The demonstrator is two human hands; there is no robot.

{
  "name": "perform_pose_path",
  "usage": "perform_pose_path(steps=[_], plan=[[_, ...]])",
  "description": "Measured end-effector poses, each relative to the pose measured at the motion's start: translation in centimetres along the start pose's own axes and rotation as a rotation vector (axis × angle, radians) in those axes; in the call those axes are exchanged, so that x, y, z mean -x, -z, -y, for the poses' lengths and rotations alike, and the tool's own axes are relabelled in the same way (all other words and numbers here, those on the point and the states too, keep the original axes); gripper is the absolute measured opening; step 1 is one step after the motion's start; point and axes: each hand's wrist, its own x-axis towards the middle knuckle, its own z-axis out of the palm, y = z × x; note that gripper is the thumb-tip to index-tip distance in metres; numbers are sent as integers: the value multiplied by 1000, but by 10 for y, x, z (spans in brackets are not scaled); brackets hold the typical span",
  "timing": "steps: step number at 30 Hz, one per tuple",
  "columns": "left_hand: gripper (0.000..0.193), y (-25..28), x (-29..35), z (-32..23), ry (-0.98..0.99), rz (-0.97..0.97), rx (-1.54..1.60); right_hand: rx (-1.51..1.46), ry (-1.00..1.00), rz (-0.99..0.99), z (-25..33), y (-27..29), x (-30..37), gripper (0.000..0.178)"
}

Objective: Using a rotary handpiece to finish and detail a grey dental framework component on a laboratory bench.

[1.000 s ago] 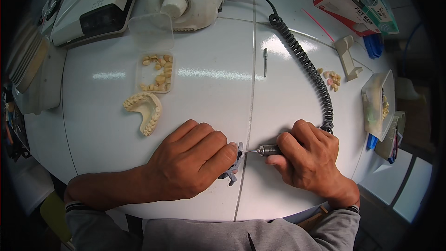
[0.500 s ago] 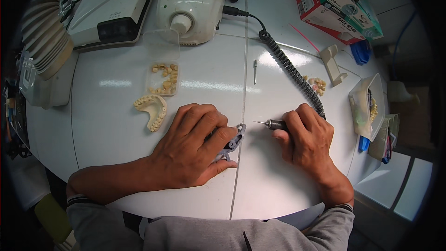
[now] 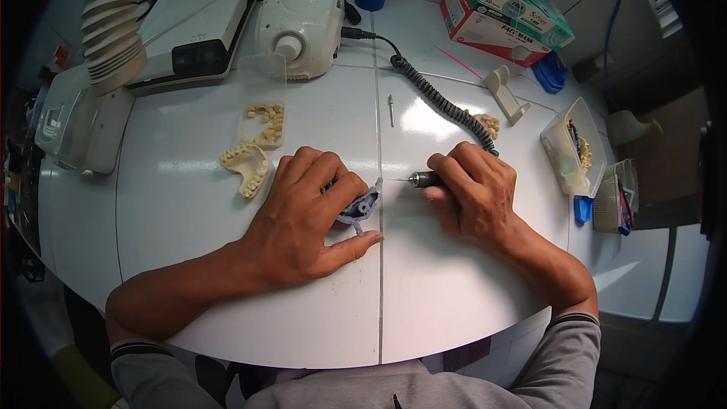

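My left hand is closed on a grey dental model piece, its fingers over the top and its thumb stretched out below. Part of the piece is hidden under the fingers. Opposite it, my right hand grips a dark handpiece with a thin metal bur pointing left. A small gap separates the bur's tip from the grey piece. Left of my left hand lies a cream dental arch model. Behind that stands an open clear box with several loose cream teeth.
A coiled black cord runs back to a white control unit. A suction hose hangs at the far left. A loose metal bur, a cream stand, mask boxes and a plastic tub sit toward the back and right.
The whole view has shifted. In my left hand the grey piece has turned and shows more of its hollow face. My right hand still holds the handpiece.
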Motion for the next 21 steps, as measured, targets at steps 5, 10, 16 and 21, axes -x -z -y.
perform_pose_path(steps=[5, 10, 16, 21], plan=[[48, -3, 3, -5, 7, -2, -72, -16, 61, 56, 1, 2, -2, 35], [55, -2, 4, -8, -70, 76, -140, 6, 116, 155, -1, 12, -6, 35], [60, 0, 2, -6, -96, 129, -109, -28, 127, 215, -4, 19, -2, 34], [55, 1, 2, -4, -55, 118, -31, -47, 128, 215, -3, 19, -3, 32]])
